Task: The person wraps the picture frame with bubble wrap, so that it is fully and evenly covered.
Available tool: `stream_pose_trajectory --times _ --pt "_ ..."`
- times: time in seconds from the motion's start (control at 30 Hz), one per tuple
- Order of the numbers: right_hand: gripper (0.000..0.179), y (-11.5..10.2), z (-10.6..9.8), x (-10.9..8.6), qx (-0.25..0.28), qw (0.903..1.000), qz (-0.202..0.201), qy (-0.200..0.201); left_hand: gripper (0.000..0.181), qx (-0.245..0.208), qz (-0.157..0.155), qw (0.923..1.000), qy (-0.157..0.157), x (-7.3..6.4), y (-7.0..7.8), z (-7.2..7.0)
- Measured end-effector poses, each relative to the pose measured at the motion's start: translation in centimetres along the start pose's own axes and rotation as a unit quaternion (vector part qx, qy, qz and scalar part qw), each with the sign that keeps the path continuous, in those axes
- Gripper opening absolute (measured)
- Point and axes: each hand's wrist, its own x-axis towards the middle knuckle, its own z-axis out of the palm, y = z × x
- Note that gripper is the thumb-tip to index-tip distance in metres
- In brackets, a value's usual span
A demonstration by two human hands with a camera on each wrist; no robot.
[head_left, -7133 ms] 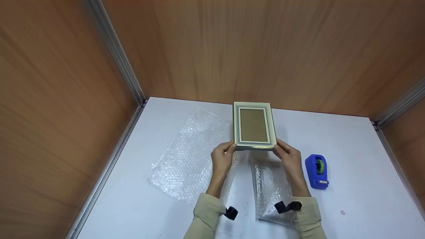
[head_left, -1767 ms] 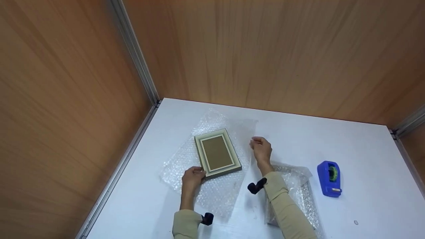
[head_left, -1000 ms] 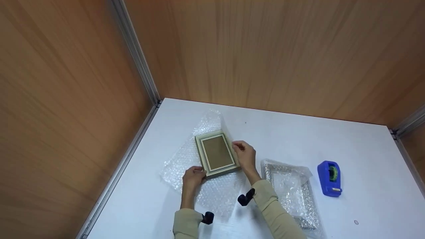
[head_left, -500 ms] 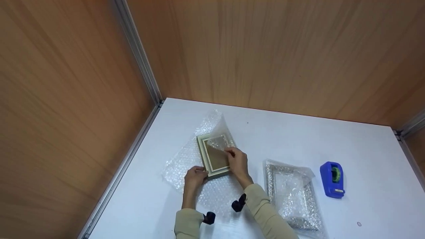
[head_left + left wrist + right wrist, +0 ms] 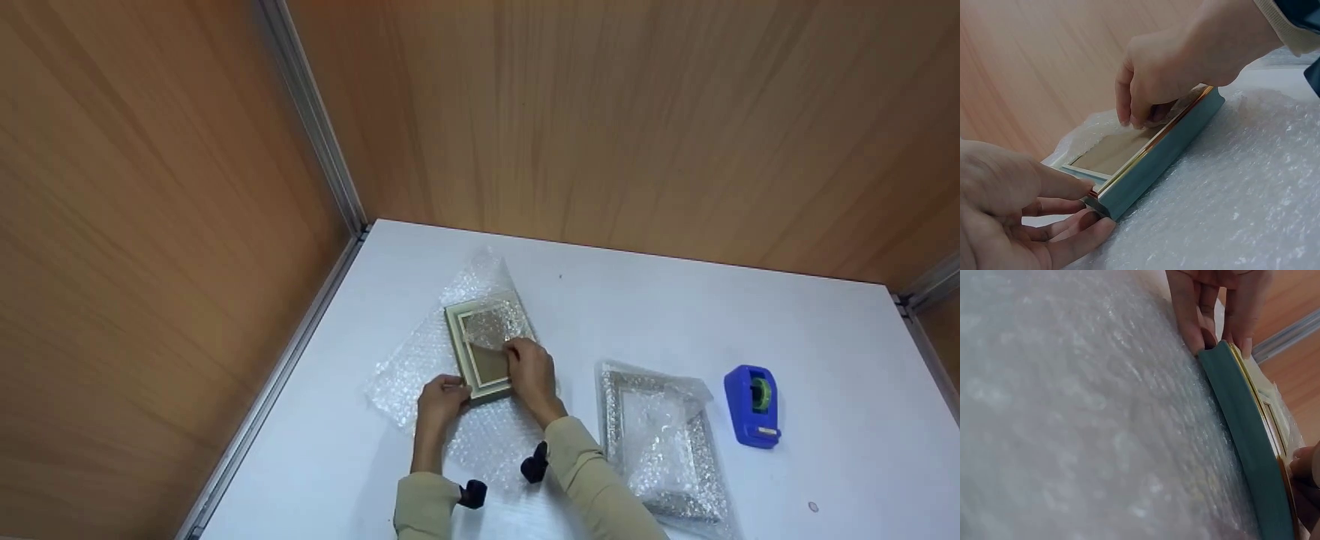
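Picture frame [image 5: 489, 365] lies centre of head view on bubble wrap [image 5: 411, 369], flap [image 5: 501, 321] over its upper part. Best to draw flap snug and flat, frame pinned. Left hand [image 5: 440, 403] pinches frame's lower-left corner, digits above and below; right hand [image 5: 533, 376], fingertips nearly together, pinches flap's edge.

Widest room for you: white tabletop [image 5: 637, 307] behind and right of the cream rectangular picture frame [image 5: 487, 365], stopped by the brown wood-grain back panel [image 5: 600, 127]. Your left hand [image 5: 441, 403] blocks the near-left corner, your right hand [image 5: 534, 377] the right side, a clear bubble-wrap flap [image 5: 501, 319] the far end. Rectangular bubble-wrapped parcel [image 5: 664, 450] leaves you a sliver beside the blue plastic tape dispenser [image 5: 751, 420].
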Motion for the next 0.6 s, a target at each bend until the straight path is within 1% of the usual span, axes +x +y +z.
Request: stream_pose_trajectory --times 0.1,0.2,0.3,0.33,0.37,0.4,0.47,0.53,0.6 --pt "0.008 0.0 0.0 -0.1 -0.014 0.9997 -0.02 -0.003 0.029 0.001 -0.005 1.0 -0.002 -0.1 0.0 0.0" --pt "0.009 0.0 -0.1 -0.1 -0.012 0.9995 -0.029 -0.007 0.032 0.002 -0.006 0.9999 -0.008 -0.2 0.0 -0.1" --pt "0.009 0.0 -0.2 0.0 0.002 0.9995 -0.025 -0.019 0.035 -0.014 -0.009 0.9998 -0.014 -0.2 -0.1 -0.4" --pt "0.009 0.0 -0.2 0.0 0.005 0.9994 -0.022 -0.026 0.035 -0.013 -0.007 0.9999 -0.009 -0.3 -0.2 -0.5" --pt "0.009 0.1 -0.3 0.1 0.009 0.9993 -0.02 -0.032 0.035 -0.008 -0.005 1.0 0.001 -0.3 -0.3 -0.7" --pt "0.009 0.1 -0.3 0.1 0.012 0.999 -0.016 -0.04 0.035 -0.002 -0.003 0.9999 0.017 -0.3 -0.4 -0.8" --pt "0.009 0.2 -0.4 0.3 0.018 0.9983 -0.005 -0.055 0.033 0.02 0.008 0.9977 0.064 -0.4 -0.7 -1.4" --pt "0.01 0.2 -0.6 0.4 0.025 0.997 0.005 -0.073 0.03 0.043 0.016 0.9917 0.12 -0.4 -0.9 -2.1" --pt "0.012 0.3 -0.8 0.6 0.033 0.9954 0.02 -0.088 0.028 0.041 0.023 0.9837 0.174 -0.4 -1.1 -3.1"
